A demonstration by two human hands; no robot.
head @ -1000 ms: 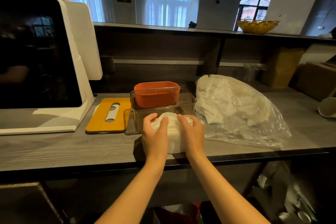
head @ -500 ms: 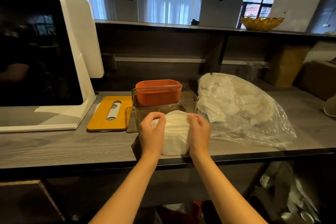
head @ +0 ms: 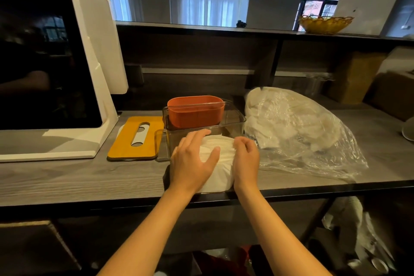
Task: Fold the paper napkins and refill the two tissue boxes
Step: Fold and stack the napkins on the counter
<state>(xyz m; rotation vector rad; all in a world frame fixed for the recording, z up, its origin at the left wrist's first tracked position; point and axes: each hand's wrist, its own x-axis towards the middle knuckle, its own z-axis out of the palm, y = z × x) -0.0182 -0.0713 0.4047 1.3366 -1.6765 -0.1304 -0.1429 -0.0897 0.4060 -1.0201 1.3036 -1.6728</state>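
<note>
- The stack of paper napkins [head: 218, 159] lay at the near edge of the grey counter [head: 78, 177], bowed upward in the middle, just in front of the clear tissue box [head: 233, 119].
- The left hand [head: 192, 163] lay flat over the left side of the stack, its grip slack: fingers straight and spread, the thumb stretched across the top of the paper, pressing rather than clutching.
- The right hand [head: 245, 161] stood at the right edge of the stack, fingers curled over the upper corner, its grip closed on the napkins there.
- An orange tissue box [head: 196, 112] sat inside the clear one, toward its far side; both were open at the top.
- A yellow lid [head: 134, 139] with an oval slot lay flat on the counter, just left of the clear box.
- A clear plastic bag [head: 298, 127] holding more white napkins slumped on the counter to the right, close to the right hand.
- A white terminal with a dark screen [head: 42, 69] stood at the left end.
- A yellow basket [head: 324, 24] rested on the upper shelf at the far right.
</note>
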